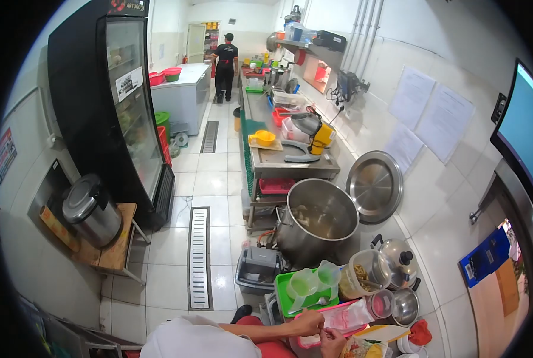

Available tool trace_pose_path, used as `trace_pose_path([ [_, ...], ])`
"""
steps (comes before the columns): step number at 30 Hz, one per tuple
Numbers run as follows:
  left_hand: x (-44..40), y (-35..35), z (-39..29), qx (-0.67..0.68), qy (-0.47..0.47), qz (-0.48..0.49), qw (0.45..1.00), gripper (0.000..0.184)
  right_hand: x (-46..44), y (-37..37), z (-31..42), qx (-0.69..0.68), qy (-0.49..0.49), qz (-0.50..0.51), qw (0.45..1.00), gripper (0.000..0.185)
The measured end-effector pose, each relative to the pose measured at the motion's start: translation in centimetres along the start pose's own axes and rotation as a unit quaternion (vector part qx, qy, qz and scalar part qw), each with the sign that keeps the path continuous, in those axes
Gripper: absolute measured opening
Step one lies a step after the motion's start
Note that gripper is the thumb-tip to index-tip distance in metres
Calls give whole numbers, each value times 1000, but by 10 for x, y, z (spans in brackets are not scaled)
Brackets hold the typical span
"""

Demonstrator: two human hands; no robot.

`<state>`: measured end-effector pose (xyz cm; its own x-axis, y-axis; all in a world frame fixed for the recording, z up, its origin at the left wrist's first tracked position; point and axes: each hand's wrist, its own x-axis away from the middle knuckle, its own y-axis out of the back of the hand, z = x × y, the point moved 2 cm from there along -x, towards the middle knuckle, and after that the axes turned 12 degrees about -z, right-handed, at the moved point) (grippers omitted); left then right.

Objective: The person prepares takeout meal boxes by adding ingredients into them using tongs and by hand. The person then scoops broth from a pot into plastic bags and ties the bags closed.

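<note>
Along the bottom edge, my left hand (pixel 308 323) and my right hand (pixel 332 342) meet over a pink tray (pixel 352 332). Both have their fingers pinched together at the tips; whatever is between them is too small to make out. A clear plastic bag or wrap (pixel 355 314) lies on the tray just beyond my hands. Behind my left hand is a green tray (pixel 285 309) bearing clear plastic jugs (pixel 302 283) and a metal spoon (pixel 322 301). Some food in a wrapper (pixel 371 349), partly cut off by the frame, is close to my right hand.
A large steel pot (pixel 320 209) of broth stands ahead, near a lidded pot (pixel 396 261), a tub of food (pixel 365 273) and a steel bowl (pixel 406 306). A long steel counter (pixel 260 113) runs back. A glass-door fridge (pixel 123 107) is left. A person (pixel 225 67) stands far off.
</note>
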<state>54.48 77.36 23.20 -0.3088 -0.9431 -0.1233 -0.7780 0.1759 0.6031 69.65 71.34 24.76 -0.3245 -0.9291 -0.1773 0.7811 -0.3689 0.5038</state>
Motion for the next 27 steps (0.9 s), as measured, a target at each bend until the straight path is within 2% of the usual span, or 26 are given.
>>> trace_pose_path([
  [4, -1, 8, 4, 83, 15, 7, 996, 14, -2, 3, 6, 3, 17, 37, 999, 18],
  [6, -3, 23, -6, 141, 49, 27, 988, 19, -2, 17, 48, 51, 32, 51, 997, 17],
  [9, -4, 11, 1, 212, -41, -24, 976, 30, -3, 18, 47, 57, 59, 46, 996, 17],
  [12, -6, -7, 3, 250, -31, 8, 968, 45, -3, 19, 50, 70, 51, 52, 995, 16],
  [16, -5, -5, -6, 161, 17, 32, 986, 48, -6, 20, 59, 127, 44, 74, 988, 14],
  [19, -1, 3, -14, 116, 58, -4, 992, 45, -14, 8, 9, 105, -104, 130, 981, 18],
  [20, 1, 1, -13, 108, 74, -21, 991, 44, -12, 1, -11, -26, -180, 94, 979, 17],
  [21, 4, -3, -12, 101, 92, -38, 990, 44, -6, -8, -31, -155, -252, 56, 954, 16],
  [22, 6, -12, -5, 102, 91, -68, 988, 44, 0, -15, -45, -280, -318, 15, 906, 17],
  [24, 4, -31, 14, 104, 87, -126, 983, 44, 7, -28, -59, -339, -344, -20, 876, 17],
  [25, 3, -38, 20, 127, 103, -120, 979, 43, 11, -29, -66, -367, -354, -39, 859, 16],
  [27, 2, -33, 22, 169, 136, -110, 970, 42, 14, -26, -66, -363, -349, -17, 864, 21],
])
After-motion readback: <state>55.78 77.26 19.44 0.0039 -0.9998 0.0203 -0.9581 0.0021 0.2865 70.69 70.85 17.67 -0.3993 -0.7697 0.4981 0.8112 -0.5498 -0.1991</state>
